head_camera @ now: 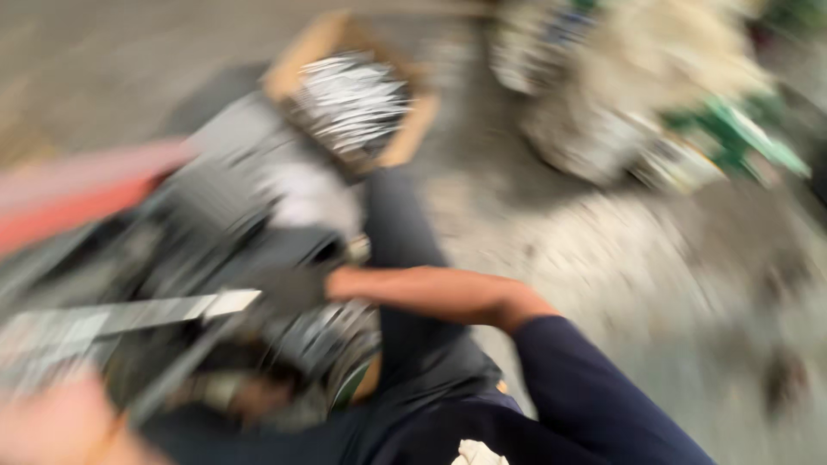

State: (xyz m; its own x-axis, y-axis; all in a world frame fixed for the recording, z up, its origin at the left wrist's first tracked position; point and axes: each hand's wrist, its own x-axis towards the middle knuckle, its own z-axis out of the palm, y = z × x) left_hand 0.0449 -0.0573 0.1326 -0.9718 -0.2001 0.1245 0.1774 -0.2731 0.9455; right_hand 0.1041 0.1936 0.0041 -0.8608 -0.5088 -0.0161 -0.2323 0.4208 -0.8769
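Note:
The view is badly smeared by motion. My right arm, in a dark blue sleeve with a bare forearm, reaches left across my dark trouser leg. My right hand [297, 288] looks dark, perhaps gloved, and rests against a grey machine [233, 198]; its grip is unclear. A flat metal strip [138, 314] runs left from that hand. A pale blur in the bottom left corner seems to be my left hand [52, 422], near the strip's end. Whether it holds anything is lost in the blur.
A cardboard box [405, 142] holding several shiny metal pieces stands behind the machine. A red bar [77, 189] crosses the left side. Pale heaps of material and a green object [741, 133] lie at the upper right on a grey concrete floor [603, 275].

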